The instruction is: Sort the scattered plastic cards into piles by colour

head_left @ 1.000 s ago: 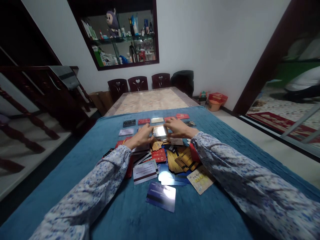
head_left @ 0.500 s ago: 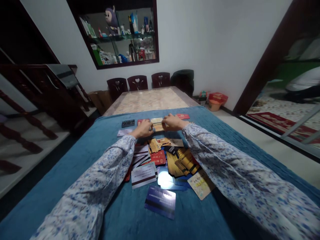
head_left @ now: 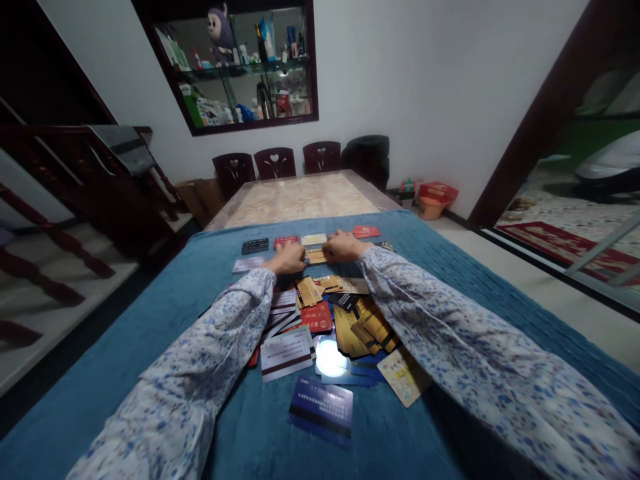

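Observation:
Both hands are at the far side of the blue cloth, on either side of a yellow card (head_left: 315, 256). My left hand (head_left: 289, 259) pinches its left end, and my right hand (head_left: 345, 247) grips the right end. Just beyond it lies a cream card (head_left: 313, 239), with a red card (head_left: 287, 241) to its left and another red card (head_left: 367, 231) to its right. Near the left hand are a black card (head_left: 255, 246) and a pale lilac card (head_left: 249, 265). Between my forearms spreads a pile of mixed cards, including several gold cards (head_left: 350, 330) and a white striped card (head_left: 286, 353).
The blue cloth (head_left: 155, 340) covers the near part of a long table (head_left: 305, 200). A dark blue card (head_left: 323, 408) lies closest to me, and glare whitens cards in the middle. Chairs (head_left: 275, 163) stand at the far end. Someone in a pale top (head_left: 615, 160) is at far right.
The yellow card has come slightly nearer to me and sits lower, so the cream card behind it shows more fully. Both hands keep hold of its ends.

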Demonstrator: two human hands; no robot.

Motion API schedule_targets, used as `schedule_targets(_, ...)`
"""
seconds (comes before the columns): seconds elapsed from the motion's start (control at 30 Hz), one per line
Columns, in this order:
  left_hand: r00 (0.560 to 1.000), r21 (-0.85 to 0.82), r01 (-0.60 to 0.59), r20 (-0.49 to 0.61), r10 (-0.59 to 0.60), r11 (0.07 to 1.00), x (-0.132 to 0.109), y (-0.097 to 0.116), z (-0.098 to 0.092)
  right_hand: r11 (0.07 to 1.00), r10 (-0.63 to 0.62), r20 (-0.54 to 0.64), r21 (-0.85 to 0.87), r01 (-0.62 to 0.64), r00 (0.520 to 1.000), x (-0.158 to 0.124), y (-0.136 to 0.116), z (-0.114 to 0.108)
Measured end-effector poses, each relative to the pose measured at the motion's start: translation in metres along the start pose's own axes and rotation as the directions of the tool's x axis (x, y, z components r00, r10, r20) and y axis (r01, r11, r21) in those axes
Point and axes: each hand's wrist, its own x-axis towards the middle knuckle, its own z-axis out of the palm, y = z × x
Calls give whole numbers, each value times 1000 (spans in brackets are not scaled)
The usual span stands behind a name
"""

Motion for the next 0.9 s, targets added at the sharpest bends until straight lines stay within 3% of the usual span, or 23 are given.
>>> schedule_targets(0.9, 999, 14, -11, 38, 10, 1000, 9, -3, 6, 1000, -22, 26, -13, 22, 999, 10, 6, 3)
